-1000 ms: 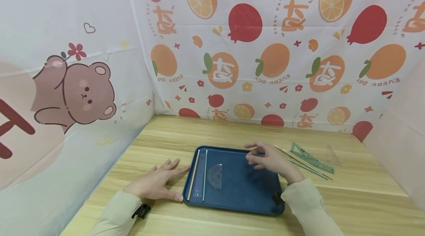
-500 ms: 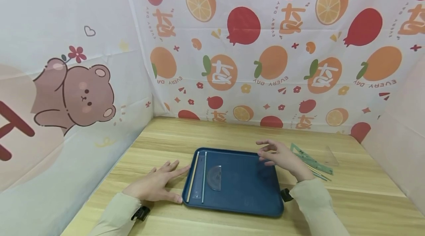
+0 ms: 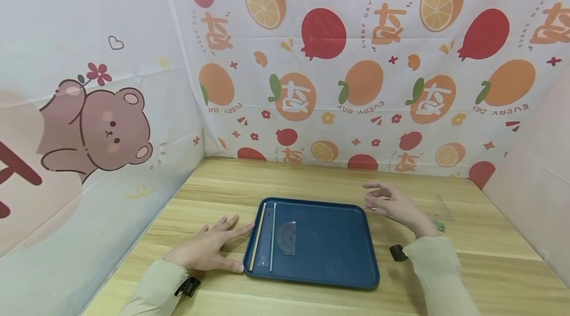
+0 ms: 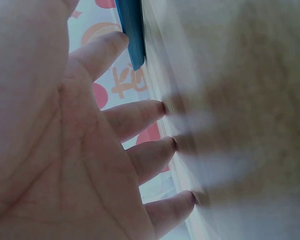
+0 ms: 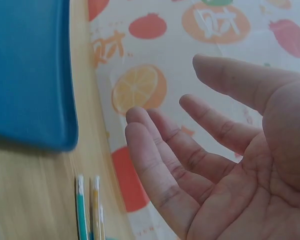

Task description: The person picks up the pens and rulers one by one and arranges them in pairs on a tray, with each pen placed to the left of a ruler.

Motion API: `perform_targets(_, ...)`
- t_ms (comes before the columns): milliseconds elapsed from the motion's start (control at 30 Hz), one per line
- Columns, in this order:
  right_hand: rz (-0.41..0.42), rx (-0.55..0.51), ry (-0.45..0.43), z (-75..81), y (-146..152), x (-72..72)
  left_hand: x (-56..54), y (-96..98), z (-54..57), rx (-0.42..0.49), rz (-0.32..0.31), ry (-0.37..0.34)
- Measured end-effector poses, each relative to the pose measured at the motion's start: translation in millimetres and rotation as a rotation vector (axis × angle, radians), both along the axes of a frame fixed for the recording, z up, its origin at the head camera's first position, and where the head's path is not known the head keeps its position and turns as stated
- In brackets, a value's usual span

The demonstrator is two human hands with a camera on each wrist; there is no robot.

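My left hand (image 3: 209,247) rests on the table with spread fingers, fingertips down on the wood and the index finger and thumb right at the left rim of a blue tray (image 3: 331,237). Toward the tray's left side lie a yellow pencil (image 3: 258,237), a clear ruler (image 3: 265,239), a teal pencil (image 3: 272,239) and a clear half-round protractor (image 3: 287,238). Past the tray's right edge, my right hand (image 3: 396,209) hovers with loosely bent fingers, holding nothing. Below it in the right wrist view are another teal pencil (image 5: 82,215) and a yellow pencil (image 5: 96,205).
A green ruler piece (image 3: 440,226) shows behind the right wrist, mostly covered by the hand. Beside it lies a clear set square (image 3: 444,208). The wooden table (image 3: 222,175) ends at a fruit-printed cloth (image 3: 329,88) behind and a bear-printed cloth (image 3: 111,133) at left.
My right hand has moved right, from over the tray to beyond its right edge, now covering most of the green ruler and the pencils there. The left hand has stayed in place.
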State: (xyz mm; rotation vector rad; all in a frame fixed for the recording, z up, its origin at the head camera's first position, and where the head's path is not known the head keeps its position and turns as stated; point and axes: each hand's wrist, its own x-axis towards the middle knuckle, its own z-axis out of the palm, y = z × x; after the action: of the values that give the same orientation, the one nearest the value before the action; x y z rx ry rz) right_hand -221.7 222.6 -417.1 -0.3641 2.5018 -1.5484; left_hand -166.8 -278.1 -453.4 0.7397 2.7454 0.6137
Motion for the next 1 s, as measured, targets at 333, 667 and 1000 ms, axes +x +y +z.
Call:
perform_targets(333, -0.034, 0.027, 0.028, -7.6, 25, -1.9, -1.4, -0.5, -1.8, 0.008, 0.010, -0.002)
perform_targets(667, -0.083, 0.158, 0.090, -9.5, 42, 0.1, -3.3, -1.3, -2.5, 0.002, -0.001, 0.005)
perform_targets(1000, -0.101, 0.296, 0.148, -13.5, 51, 2.0, -1.7, -0.5, -2.7, 0.000, 0.007, 0.001)
